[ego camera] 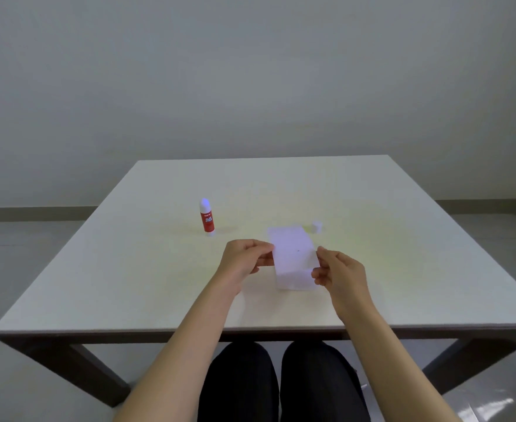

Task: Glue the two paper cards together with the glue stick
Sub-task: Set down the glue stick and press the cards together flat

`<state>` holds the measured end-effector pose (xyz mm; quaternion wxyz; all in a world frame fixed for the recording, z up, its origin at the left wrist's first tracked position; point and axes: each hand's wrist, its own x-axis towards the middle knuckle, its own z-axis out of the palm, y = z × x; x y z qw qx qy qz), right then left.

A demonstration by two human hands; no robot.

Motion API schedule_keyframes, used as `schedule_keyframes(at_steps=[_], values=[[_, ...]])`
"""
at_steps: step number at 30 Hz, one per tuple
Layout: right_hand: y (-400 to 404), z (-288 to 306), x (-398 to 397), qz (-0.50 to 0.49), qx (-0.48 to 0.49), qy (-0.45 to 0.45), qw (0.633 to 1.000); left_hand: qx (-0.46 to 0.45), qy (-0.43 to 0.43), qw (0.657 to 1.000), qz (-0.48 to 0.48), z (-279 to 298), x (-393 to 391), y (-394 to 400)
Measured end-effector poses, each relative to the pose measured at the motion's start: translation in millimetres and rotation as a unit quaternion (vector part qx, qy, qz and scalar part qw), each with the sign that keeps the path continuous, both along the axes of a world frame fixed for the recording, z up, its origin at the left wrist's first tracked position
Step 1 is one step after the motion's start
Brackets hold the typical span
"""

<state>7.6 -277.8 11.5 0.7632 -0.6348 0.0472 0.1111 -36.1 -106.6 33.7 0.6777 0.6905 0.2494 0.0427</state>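
Hands (pixel 246 257) (pixel 340 271) pinching card (pixel 293 257) edges, glue stick (pixel 207 217) upright

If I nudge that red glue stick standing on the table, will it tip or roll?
The glue stick stands upright, tall and narrow, so a nudge near its top would probably topple it. Being round, it may then roll across the smooth table. It looks light.

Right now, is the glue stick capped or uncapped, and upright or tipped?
Uncapped and upright. The glue stick stands on the table with its pale tip exposed; a small white cap sits apart, beyond the cards.
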Motion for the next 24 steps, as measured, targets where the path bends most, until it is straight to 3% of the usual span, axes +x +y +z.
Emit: schedule_keyframes(at_steps=[6, 15, 24], values=[[-9, 0, 17, 0.083, -0.106, -0.014, 0.991, 0.067, 0.01, 0.998, -0.02, -6, 7, 2], [-10, -9, 27, 0.111, -0.232, -0.037, 0.966, 0.132, 0.032, 0.99, -0.035, -24, 16, 6], [-12, -14, 26, 0.114, -0.296, -0.065, 0.946, 0.185, 0.055, 0.98, -0.049, -29, 19, 3]])
